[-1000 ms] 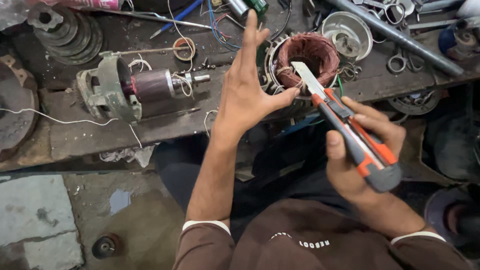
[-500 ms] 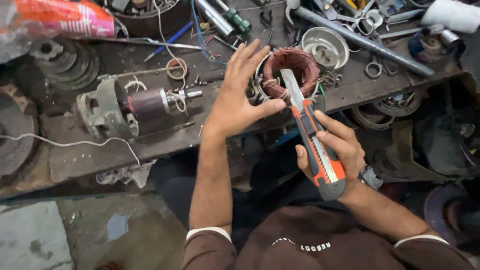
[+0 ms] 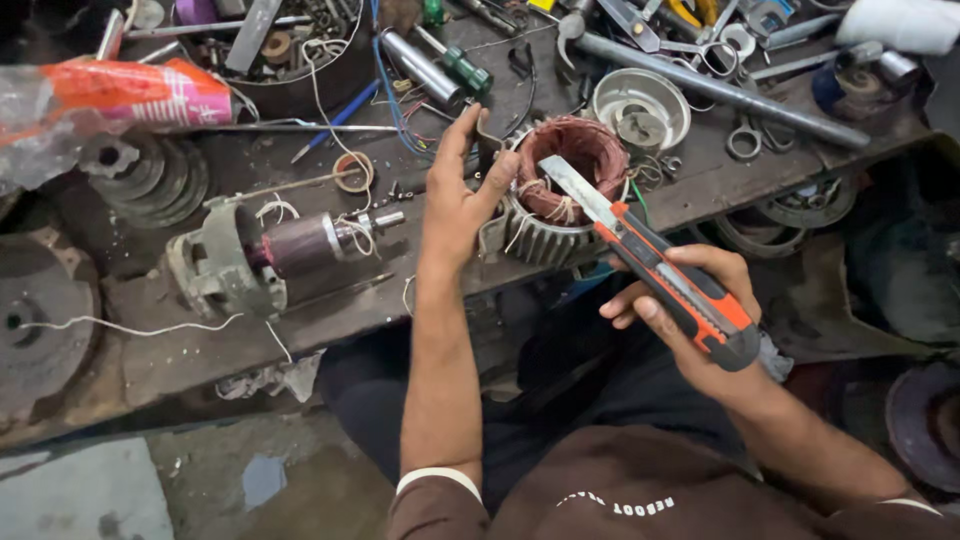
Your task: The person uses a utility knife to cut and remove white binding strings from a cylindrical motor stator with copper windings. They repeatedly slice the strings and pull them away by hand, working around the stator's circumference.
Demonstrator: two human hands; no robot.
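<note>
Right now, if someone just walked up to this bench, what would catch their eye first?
Probably the orange knife in the right hand, blade out over the copper-wound stator mid-bench. The left hand steadies that stator's left side. Further left lies a rotor, with an orange packet behind it.

Near wall of the finned stator [image 3: 560, 215] behind the left hand [image 3: 455, 205], knife blade tip [image 3: 560, 172] across its copper windings.
</note>
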